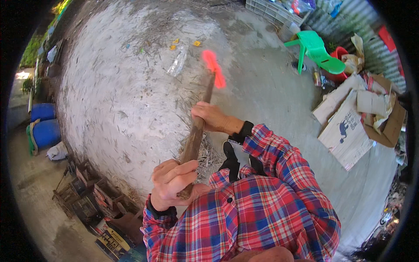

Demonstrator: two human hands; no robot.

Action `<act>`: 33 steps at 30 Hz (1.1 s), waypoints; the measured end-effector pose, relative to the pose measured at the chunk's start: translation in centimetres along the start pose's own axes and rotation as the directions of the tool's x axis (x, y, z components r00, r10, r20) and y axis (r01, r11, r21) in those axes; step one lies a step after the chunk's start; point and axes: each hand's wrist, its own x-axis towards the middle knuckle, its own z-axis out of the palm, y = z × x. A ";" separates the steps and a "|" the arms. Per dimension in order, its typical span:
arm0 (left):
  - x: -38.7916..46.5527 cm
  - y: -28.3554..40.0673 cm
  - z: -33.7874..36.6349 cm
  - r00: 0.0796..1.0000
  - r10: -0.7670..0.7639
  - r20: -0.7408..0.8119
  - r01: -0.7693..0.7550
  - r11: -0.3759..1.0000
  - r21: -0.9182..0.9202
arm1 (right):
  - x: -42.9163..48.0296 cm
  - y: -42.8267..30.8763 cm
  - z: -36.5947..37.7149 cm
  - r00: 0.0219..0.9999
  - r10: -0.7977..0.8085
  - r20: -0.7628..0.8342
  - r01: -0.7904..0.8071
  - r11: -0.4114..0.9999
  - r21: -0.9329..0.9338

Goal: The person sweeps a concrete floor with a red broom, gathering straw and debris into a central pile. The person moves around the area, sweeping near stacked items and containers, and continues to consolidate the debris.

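Observation:
A rough wooden handle (193,144) rises from my chest towards the upper middle of the head view. My left hand (175,185) is wrapped round its thick near end, which sticks out below the fingers. Farther up the handle, my right hand (208,116) grips it with the fingers closed. A bright red piece (214,68) sits crosswise at the far end; it is blurred, so its kind cannot be told. Below the handle lies a pale concrete floor (131,98) strewn with dry leaves. Beyond the red piece are a crumpled clear plastic piece (178,62) and several small yellow bits (196,43).
At the upper right stand a green plastic chair (316,52), a red bucket (338,55) and a plastic crate (271,13) by a corrugated wall. Flattened cardboard (347,131) lies at right. Blue barrels (47,132), a white sack (57,151) and piled clutter (95,199) line the left.

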 end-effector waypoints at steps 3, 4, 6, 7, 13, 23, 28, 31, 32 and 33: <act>0.0 -2.1 0.3 0.994 -0.055 -0.091 0.040 0.987 -0.154 | -0.9 1.8 -1.7 0.998 -0.007 0.068 0.012 0.996 -0.084; 0.1 -3.2 1.0 0.993 -0.112 -0.043 0.098 0.966 -0.237 | -1.8 2.9 -2.7 0.991 0.074 0.109 -0.058 0.989 -0.135; 1.4 -6.0 5.0 0.981 -0.191 -0.038 0.151 0.870 -0.470 | -4.6 5.8 -5.2 0.970 0.201 0.141 -0.165 0.960 -0.228; 2.1 -7.2 7.5 0.960 -0.277 0.025 0.241 0.783 -0.573 | -6.1 7.5 -6.6 0.926 0.327 0.189 -0.258 0.913 -0.315; 10.1 -13.4 22.1 0.893 -0.362 0.266 0.401 0.377 -0.835 | -14.7 19.4 -16.1 0.839 0.529 0.128 -0.460 0.814 -0.355; 21.0 -17.3 18.1 0.787 -0.611 0.090 0.470 0.498 -0.728 | -3.3 27.9 -16.4 0.939 0.337 0.072 -0.316 0.925 -0.211; 24.6 -11.0 8.4 0.895 -0.417 -0.155 0.393 0.905 -0.167 | 10.6 21.2 -14.6 0.992 0.084 0.091 -0.080 0.996 -0.043; 26.1 -7.3 6.1 0.973 -0.220 -0.072 0.227 0.967 0.114 | 14.1 17.4 -16.0 0.996 -0.065 0.067 0.059 0.995 0.085; 26.2 -6.6 5.7 0.983 -0.179 -0.033 0.182 0.969 0.168 | 14.4 16.3 -16.5 0.994 -0.080 0.078 0.075 0.995 0.072; 26.0 -6.2 5.3 0.986 -0.160 -0.052 0.166 0.975 0.148 | 14.4 15.5 -16.7 0.991 -0.071 0.113 0.065 0.996 0.054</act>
